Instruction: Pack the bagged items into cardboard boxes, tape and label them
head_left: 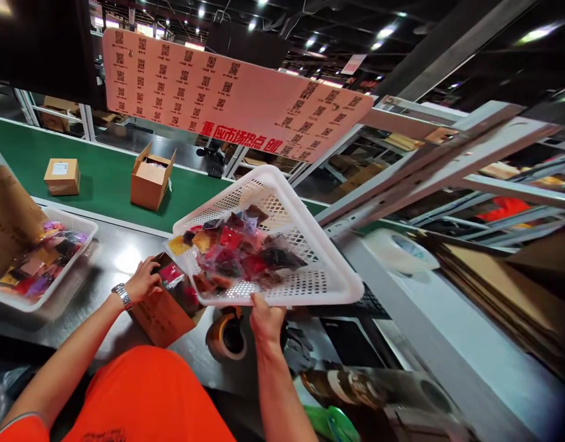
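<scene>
My right hand [267, 319] grips the near rim of a white perforated plastic basket [328, 258], which is lifted and tilted down to the left. In the basket lie several small clear-bagged items [231, 252] in red, black, brown and yellow. Below its lower left corner stands an open cardboard box [165, 319] with more bagged items inside. My left hand [145, 280] is closed over the left edge of that box, its fingers at the rim. The basket's corner overlaps the box and hides part of its opening.
At left, a second white basket [66, 276] holds colourful bagged items. Behind, a green conveyor belt [98, 205] carries a closed carton [62, 177] and an open carton [151, 181]. A tape dispenser [227, 334] sits near my right hand. Metal frame bars [430, 159] rise at right.
</scene>
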Available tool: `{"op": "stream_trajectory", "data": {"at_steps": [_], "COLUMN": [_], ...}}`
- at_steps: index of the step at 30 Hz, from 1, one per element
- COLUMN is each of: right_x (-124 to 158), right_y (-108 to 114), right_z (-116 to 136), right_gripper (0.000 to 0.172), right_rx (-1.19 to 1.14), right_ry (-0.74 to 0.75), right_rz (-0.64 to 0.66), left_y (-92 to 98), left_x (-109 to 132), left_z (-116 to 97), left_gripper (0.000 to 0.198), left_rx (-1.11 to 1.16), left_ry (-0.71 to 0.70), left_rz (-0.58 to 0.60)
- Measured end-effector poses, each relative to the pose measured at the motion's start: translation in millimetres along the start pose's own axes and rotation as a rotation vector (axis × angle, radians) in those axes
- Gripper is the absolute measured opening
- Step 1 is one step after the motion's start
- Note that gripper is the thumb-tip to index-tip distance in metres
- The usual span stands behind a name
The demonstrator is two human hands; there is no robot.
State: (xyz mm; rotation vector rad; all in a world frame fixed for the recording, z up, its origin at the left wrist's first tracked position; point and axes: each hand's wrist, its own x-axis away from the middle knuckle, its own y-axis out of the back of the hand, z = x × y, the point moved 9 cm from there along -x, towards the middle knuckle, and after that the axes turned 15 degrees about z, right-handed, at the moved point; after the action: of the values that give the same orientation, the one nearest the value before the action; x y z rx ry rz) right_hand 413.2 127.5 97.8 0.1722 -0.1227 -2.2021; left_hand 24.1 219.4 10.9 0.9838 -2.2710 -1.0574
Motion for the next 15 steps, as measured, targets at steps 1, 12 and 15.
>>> {"op": "stream_trajectory", "data": {"at_steps": [1,12,15], "right_x": [0.6,7.0,10.3], "right_y": [0.7,-1.5,-4.9], "right_z": [-0.7,7.0,8.7], "right_gripper": [0.04,0.039,0.039], "right_rx": [0.021,0.128,0.152], "right_ry": [-0.011,0.101,0.111], "right_rz": [-0.005,-0.028,-0.015], "left_y": [-0.4,3.2,6.1], "left_x": [0.2,3.8,7.6], "left_z": [0.7,-5.5,-6.8], "left_gripper": [0.01,0.01,0.01], "left_rx": [0.003,-0.048,-0.045], "left_ry": [-0.006,-0.123,-0.128], "left_rz": [-0.007,-0.138,-0.176]}}
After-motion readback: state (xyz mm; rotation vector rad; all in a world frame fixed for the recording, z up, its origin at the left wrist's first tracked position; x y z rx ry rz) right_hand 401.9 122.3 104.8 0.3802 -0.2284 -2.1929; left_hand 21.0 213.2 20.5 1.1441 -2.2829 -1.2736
